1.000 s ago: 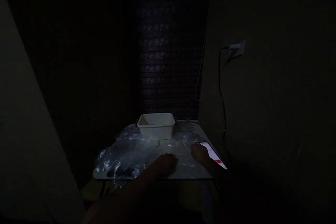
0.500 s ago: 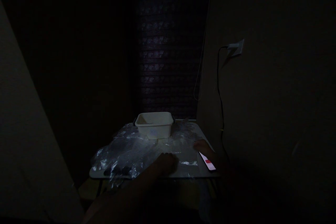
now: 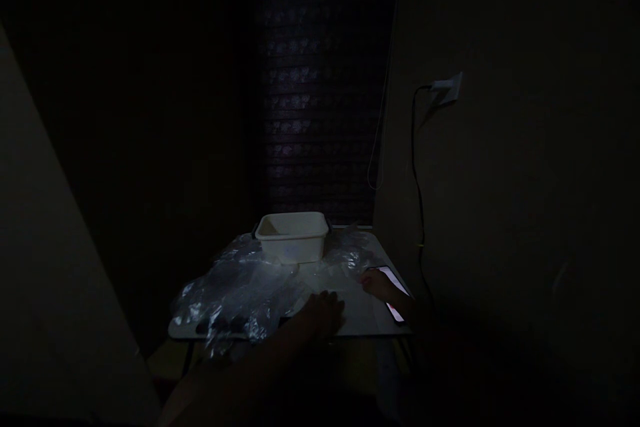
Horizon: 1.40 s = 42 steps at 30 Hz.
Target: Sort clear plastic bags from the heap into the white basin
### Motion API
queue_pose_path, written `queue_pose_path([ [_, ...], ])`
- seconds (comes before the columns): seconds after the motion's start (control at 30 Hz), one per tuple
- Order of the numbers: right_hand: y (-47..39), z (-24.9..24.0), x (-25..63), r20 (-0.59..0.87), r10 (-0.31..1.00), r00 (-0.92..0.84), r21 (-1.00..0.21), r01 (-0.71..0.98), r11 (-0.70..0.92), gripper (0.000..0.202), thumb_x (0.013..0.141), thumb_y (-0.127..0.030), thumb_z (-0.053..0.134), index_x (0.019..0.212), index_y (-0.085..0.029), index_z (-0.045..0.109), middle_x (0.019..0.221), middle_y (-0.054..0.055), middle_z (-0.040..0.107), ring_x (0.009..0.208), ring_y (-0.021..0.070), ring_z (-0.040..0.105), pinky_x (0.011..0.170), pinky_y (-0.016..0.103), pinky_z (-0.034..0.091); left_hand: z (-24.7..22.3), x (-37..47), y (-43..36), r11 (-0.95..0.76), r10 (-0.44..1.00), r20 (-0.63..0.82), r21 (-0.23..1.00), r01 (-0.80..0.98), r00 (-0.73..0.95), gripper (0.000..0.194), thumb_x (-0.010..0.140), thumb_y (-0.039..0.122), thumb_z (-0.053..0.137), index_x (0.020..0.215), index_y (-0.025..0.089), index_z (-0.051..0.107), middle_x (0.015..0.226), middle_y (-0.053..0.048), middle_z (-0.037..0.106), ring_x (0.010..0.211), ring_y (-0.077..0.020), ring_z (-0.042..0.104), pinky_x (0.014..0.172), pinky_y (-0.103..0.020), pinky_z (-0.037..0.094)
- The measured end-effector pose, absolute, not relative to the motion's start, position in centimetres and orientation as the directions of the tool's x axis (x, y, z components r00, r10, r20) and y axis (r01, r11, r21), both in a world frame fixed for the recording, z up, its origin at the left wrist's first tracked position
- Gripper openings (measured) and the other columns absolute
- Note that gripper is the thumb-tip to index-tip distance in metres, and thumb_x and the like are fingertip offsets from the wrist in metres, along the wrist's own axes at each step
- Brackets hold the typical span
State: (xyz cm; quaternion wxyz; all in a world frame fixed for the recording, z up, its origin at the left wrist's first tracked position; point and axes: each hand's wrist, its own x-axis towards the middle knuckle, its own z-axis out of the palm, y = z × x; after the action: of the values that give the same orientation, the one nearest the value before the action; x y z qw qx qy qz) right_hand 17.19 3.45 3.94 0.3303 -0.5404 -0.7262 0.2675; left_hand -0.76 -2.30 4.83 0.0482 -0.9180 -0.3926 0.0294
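Observation:
My left hand (image 3: 326, 312) is low over the front of a small folding table (image 3: 357, 317), its fingers somewhat spread and nothing visible in them. Beside it on the left lies a crumpled sheet of clear plastic (image 3: 240, 290). My right hand (image 3: 379, 283) reaches in from the right, across a phone (image 3: 396, 313) with a lit screen, and covers the middle of it. The fingers of this hand look curled together; darkness hides whether anything is between them. Behind both hands stands a white plastic tub (image 3: 295, 248) with dark side handles.
The room is very dark. A patterned blind (image 3: 295, 100) hangs behind the table, its cord (image 3: 376, 183) looping at the right. On the right wall, a plug in an outlet (image 3: 453, 88) feeds a black cable (image 3: 419, 197) running down. A pale wall edge (image 3: 55, 227) stands at left.
My right hand has shifted left, showing the phone's upper screen. My left hand has moved slightly right and its fingers have spread. Less plastic lies on the table's front right.

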Motion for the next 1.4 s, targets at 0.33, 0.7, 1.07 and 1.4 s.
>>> queue_pose_path([
  [0.33,3.3,3.7,17.2,0.146,0.944,-0.297,-0.461,0.824,0.331,0.021,0.062,-0.011,0.039,0.067,-0.017,0.059,0.078,0.003,0.058,0.078,0.0151,0.048,0.070,0.025,0.033,4.3,-0.8,-2.1,-0.673,0.738,-0.020,-0.088,0.734,0.674,0.037,0.074,0.035,0.025,0.105,0.017,0.036,0.108,-0.012,0.040,0.096,-0.0250,0.038,0.069,-0.040,0.034],
  [0.7,1.7,4.4,15.4,0.188,0.919,-0.347,0.104,0.937,0.332,0.021,0.064,-0.018,0.038,0.071,-0.014,0.057,0.078,0.010,0.057,0.080,0.0196,0.046,0.070,0.032,0.025,4.3,-1.0,-2.3,-0.672,0.740,-0.026,-0.080,0.736,0.672,0.038,0.074,0.036,0.023,0.105,0.016,0.035,0.109,-0.013,0.038,0.096,-0.0256,0.037,0.068,-0.041,0.034],
  [1.07,1.6,3.6,15.9,0.179,0.906,-0.383,0.159,0.920,0.358,0.028,0.063,-0.011,0.035,0.085,-0.016,0.051,0.087,0.009,0.054,0.083,0.0200,0.044,0.071,0.034,0.024,4.6,-1.0,-2.5,-0.654,0.755,-0.025,-0.108,0.749,0.655,0.038,0.074,0.037,0.023,0.105,0.019,0.035,0.109,-0.011,0.039,0.094,-0.0244,0.039,0.069,-0.041,0.035],
  [1.4,1.4,3.3,16.0,0.155,0.885,-0.439,0.054,0.898,0.436,0.039,0.058,-0.009,0.037,0.093,-0.021,0.049,0.094,0.007,0.048,0.089,0.0194,0.039,0.071,0.033,0.025,4.5,-0.4,-1.4,-0.584,0.802,0.065,-0.117,0.803,0.593,0.045,0.073,0.038,0.022,0.112,0.015,0.027,0.116,-0.013,0.031,0.100,-0.0263,0.032,0.073,-0.043,0.030],
])
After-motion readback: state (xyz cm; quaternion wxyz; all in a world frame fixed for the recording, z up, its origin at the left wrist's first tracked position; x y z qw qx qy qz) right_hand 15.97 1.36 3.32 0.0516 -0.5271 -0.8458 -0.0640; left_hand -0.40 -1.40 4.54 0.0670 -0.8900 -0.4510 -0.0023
